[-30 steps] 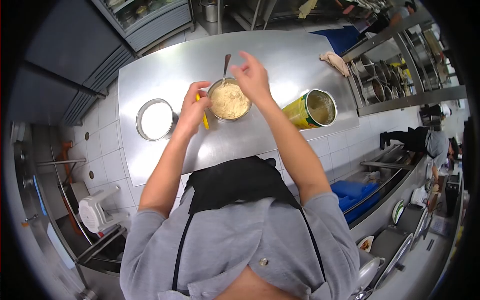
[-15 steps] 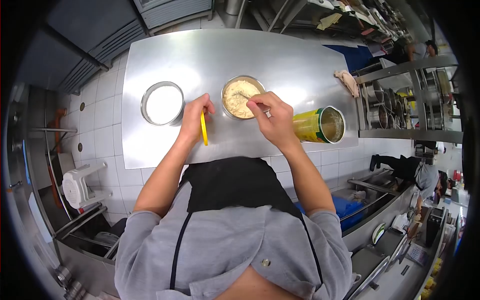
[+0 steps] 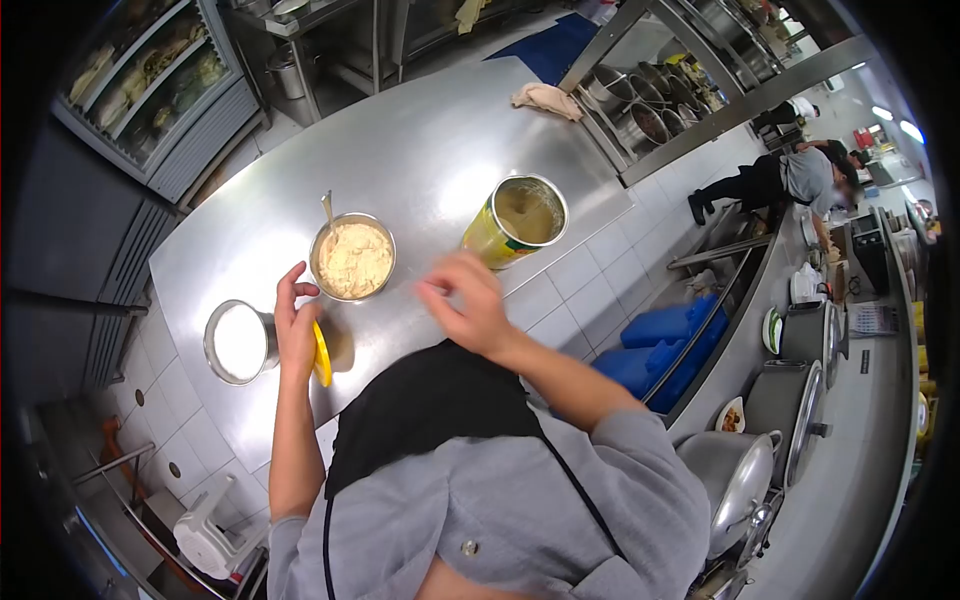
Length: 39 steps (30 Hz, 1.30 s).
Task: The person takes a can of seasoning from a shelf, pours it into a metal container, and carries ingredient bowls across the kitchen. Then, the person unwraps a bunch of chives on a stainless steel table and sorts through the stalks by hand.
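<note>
My left hand point(image 3: 296, 328) is closed on a yellow plastic lid point(image 3: 322, 356), held upright on edge beside the palm. Just beyond its fingertips stands a round metal bowl point(image 3: 391, 268) of pale yellow, crumbly powder point(image 3: 355, 262). A metal spoon point(image 3: 328, 214) leans in that bowl, its handle rising over the far rim. Left of my left hand is a metal container of white powder point(image 3: 240, 342). My right hand point(image 3: 465, 303) is blurred by motion, between the bowl and a yellow-green tin can point(image 3: 484, 236) whose open mouth faces me. Its finger positions are unclear.
All this stands on a steel table point(image 3: 270, 200). A cloth point(image 3: 547, 100) lies at its far right corner, next to a metal rack point(image 3: 640, 130) of pots. Blue bins point(image 3: 655, 345) and large lidded pots point(image 3: 735, 480) are at the right. A co-worker point(image 3: 780, 180) bends over a counter there.
My right hand has let go of the spoon and moved away from the bowl toward the can. The spoon now rests in the bowl. My left hand keeps the lid; the view has turned right.
</note>
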Tool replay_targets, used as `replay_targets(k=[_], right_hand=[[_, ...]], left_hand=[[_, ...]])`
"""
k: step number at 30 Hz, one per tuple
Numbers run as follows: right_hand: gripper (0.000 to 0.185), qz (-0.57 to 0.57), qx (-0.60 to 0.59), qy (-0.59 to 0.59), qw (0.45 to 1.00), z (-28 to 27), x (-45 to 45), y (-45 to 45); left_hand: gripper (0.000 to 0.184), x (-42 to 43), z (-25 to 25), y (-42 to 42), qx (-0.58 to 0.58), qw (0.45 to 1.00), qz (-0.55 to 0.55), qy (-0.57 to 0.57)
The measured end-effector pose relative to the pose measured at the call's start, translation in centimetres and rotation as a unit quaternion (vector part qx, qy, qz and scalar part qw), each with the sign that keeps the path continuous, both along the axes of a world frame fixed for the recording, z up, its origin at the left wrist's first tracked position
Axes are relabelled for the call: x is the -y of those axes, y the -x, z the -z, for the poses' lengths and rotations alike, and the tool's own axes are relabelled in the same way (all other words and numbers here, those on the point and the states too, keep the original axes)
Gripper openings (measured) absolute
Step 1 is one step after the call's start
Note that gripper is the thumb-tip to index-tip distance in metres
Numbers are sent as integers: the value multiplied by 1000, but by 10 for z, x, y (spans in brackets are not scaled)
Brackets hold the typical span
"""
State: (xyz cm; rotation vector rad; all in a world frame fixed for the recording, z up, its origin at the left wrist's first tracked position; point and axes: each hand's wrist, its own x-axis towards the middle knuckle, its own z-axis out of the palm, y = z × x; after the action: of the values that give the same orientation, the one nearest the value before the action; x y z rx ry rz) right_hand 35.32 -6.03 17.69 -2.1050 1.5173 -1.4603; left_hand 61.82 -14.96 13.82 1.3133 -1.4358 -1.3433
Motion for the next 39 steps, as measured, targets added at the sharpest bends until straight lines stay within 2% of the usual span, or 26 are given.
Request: replay_targets(k=[2,3,4,6,7,8,10,13,14,17,18,24,27,30,33,39], right_hand=[[53,208,165,-43,963,55,-42,20],[63,283,184,-38,940,53,-43,31],[73,357,204,-35,911,47,-43,36],[88,332,198,18,922,36,-20,48],[93,309,206,18,928,35,-10,55],[98,286,215,18,934,35,1,62],[105,209,251,-33,945,45,16,77],[107,121,128,50,983,43,19,84],[107,128,26,96,987,37,16,85],[107,43,-127,88,987,1,16,89],[106,43,-99,68,992,-6,13,84],[106,66,-365,3,929,-58,31,55],[92,42,-457,33,888,-74,48,41],[77,19,-515,86,853,-83,66,28],[71,0,-592,74,803,-95,78,17],[76,-43,-638,62,767,-106,90,11]], left_hand=[[72,-3,1,5,-8,1000,15,-9],[75,-3,2,7,-11,1000,20,-12],[86,2,5,8,2,999,43,-22],[93,5,6,18,-19,997,73,-13],[96,8,6,23,-29,996,89,-8],[108,16,20,22,-43,993,114,6],[112,21,22,29,-48,990,123,42],[116,22,22,33,-36,989,117,85],[116,22,23,34,-29,989,108,98],[115,22,31,34,4,991,87,104],[112,21,29,34,20,992,78,101],[108,6,1,45,72,989,37,126],[109,4,-1,49,71,988,31,133],[109,-2,-9,53,81,990,22,114],[108,-4,-4,56,64,991,17,116],[107,-2,2,60,45,988,5,146]])
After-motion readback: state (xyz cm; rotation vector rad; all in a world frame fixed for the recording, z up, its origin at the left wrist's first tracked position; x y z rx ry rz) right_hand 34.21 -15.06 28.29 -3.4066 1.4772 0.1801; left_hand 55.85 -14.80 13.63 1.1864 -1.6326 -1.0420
